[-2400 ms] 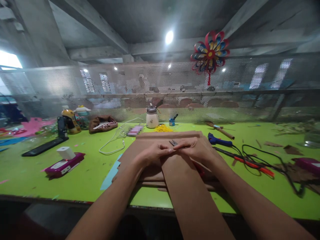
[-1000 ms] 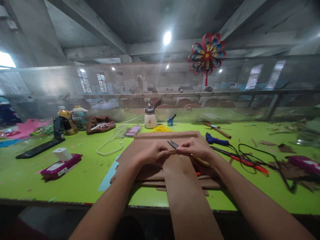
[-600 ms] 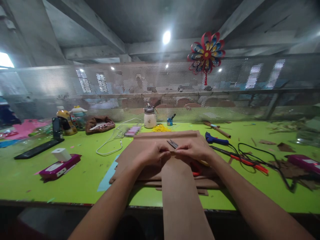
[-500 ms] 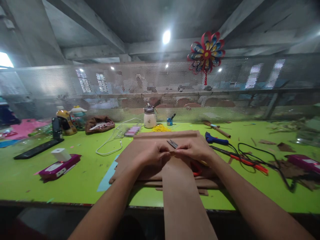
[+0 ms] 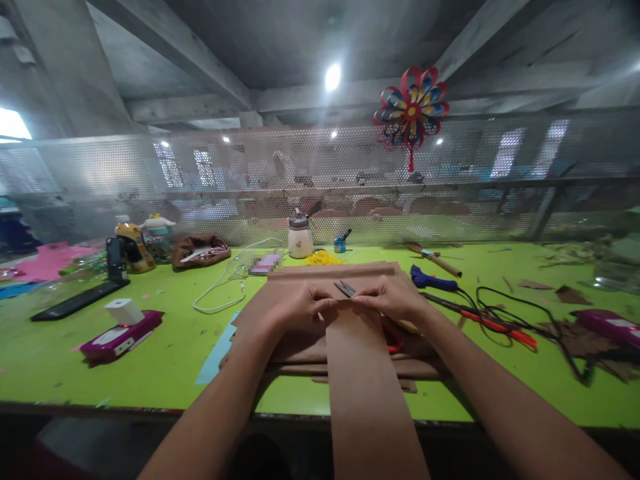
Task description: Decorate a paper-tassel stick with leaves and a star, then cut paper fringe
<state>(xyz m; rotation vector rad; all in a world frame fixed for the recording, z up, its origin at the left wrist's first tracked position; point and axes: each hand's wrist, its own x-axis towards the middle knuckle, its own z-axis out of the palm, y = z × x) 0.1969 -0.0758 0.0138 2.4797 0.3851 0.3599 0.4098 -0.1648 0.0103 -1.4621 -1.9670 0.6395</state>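
Observation:
A long strip of brown paper (image 5: 367,380) runs from the table down past the front edge toward me. My left hand (image 5: 303,308) pinches the left corner of its far end, and my right hand (image 5: 387,298) pinches the right corner. Beneath the strip lies a stack of brown paper sheets (image 5: 295,340). Scissors (image 5: 345,289) rest on that stack, their blade tips showing just beyond my fingers and a red handle by my right wrist; the strip and my right hand hide their middle.
On the right lie a blue-handled glue gun (image 5: 434,279), a red-handled tool (image 5: 500,328) and black cables. A purple power strip (image 5: 121,337) with a white charger sits at left. A cream jar (image 5: 300,240) and a small blue pot (image 5: 340,245) stand before the perforated screen (image 5: 240,200).
The far end of the strip now lies flatter, and its edge is less curled between my fingers. My left hand has shifted slightly left; both hands keep their pinch.

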